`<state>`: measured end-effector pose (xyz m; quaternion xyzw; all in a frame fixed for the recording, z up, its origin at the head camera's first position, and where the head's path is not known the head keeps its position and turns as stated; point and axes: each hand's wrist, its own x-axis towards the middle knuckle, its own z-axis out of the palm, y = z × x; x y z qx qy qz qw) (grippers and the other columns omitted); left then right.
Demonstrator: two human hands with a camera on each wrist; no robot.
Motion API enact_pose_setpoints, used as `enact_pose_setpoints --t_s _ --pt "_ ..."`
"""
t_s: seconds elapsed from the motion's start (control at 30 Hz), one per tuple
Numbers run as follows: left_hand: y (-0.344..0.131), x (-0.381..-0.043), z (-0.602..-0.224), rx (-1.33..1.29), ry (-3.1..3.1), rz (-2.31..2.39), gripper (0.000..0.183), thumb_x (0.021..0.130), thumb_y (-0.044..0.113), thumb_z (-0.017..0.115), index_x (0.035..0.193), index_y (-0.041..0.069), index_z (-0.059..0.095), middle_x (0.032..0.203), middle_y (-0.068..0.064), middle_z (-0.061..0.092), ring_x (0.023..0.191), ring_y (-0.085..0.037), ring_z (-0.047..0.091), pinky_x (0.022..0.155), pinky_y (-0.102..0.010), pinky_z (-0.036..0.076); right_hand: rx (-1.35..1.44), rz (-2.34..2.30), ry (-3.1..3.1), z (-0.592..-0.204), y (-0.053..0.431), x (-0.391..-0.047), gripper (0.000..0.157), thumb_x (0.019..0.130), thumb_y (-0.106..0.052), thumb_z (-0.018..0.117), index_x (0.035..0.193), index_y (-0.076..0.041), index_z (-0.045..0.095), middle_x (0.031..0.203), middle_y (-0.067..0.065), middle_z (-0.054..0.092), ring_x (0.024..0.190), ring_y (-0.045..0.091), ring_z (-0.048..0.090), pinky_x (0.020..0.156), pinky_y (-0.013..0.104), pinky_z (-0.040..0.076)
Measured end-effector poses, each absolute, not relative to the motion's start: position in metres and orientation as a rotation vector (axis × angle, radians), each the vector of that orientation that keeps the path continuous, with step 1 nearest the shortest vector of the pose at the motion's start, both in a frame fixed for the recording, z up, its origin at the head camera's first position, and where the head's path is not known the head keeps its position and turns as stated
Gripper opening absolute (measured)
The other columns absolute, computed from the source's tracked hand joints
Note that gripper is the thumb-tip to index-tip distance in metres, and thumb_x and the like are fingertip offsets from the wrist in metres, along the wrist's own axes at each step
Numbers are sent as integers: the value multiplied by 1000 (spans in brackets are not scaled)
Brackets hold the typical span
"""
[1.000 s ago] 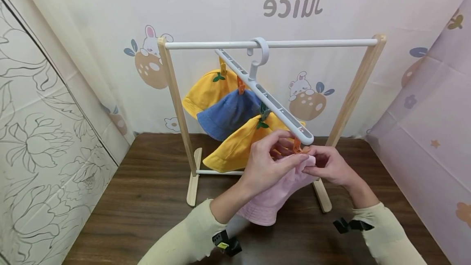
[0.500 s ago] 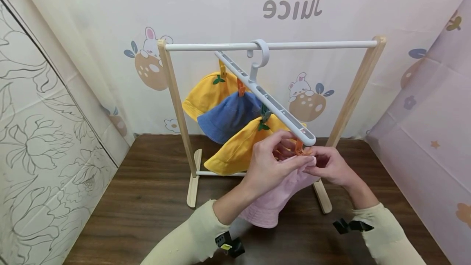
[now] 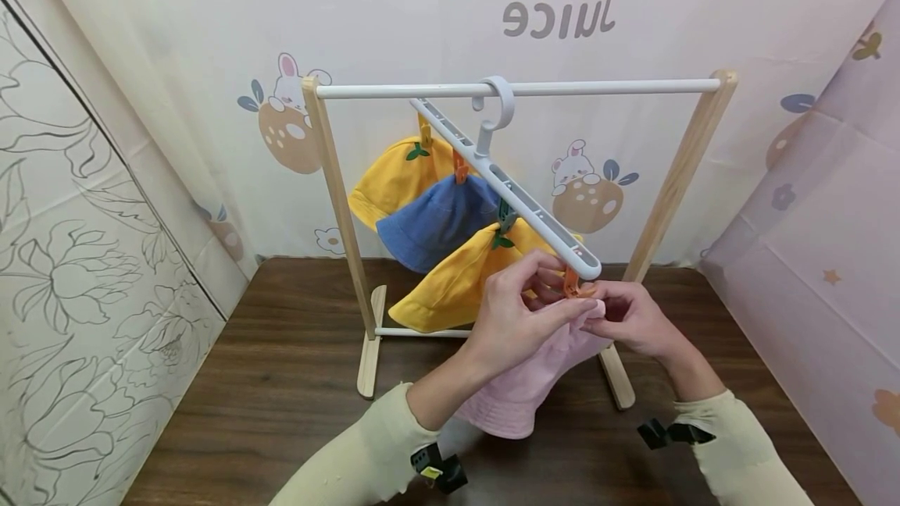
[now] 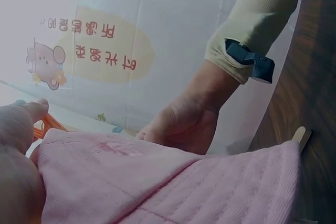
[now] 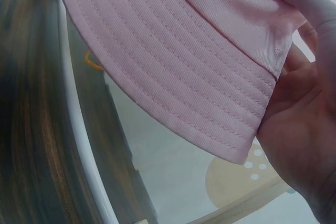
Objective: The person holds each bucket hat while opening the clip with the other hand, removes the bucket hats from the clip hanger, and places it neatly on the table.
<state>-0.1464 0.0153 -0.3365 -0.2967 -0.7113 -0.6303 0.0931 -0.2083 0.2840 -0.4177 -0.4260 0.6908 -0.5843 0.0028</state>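
A pink bucket hat [image 3: 520, 389] hangs between the two hands, its crown top bunched right at an orange clothespin [image 3: 573, 283]. The clothespin sits under the near end of a grey-white hanger [image 3: 541, 221]. My left hand [image 3: 509, 315] pinches the crown from the left, thumb across the fabric and fingers behind the clothespin. From the right, my right hand [image 3: 636, 318] pinches the same crown; the right wrist view has its thumb pressed on the pink cloth [image 5: 226, 3]. Fingers hide much of the pin's lower part.
The hanger hooks over the white rail [image 3: 598, 88] of a wooden stand [image 3: 675, 178]. Clipped along it are a yellow hat [image 3: 394, 178], a blue hat [image 3: 439, 221] and another yellow hat [image 3: 450, 287], close behind the left hand. A dark wooden table [image 3: 281, 397] lies below; printed curtains surround it.
The left thumb has crept slightly right over the hat's tip, so less pink cloth shows above it. The hanger's near end sits a touch lower; both hands keep their grip.
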Motion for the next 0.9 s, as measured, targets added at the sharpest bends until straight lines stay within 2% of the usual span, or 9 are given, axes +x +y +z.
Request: enact_pose_setpoints --t_s 0.3,0.9 --pt "15 -149 -337 -895 -2133 -1865 38 96 19 90 129 10 72 112 -10 82 81 8 64 74 -19 62 -1310 -1844 2181 -417 283 -207 53 85 32 67 111 -13 78 108 -15 78 84 0 68 69 18 61" --pt "16 -153 -343 -945 -2099 -1830 38 97 18 88 131 10 72 107 -12 84 81 12 63 71 -18 60 -1288 -1855 2206 -417 284 -207 48 84 32 67 106 -9 76 108 -15 79 85 -2 68 70 18 61"
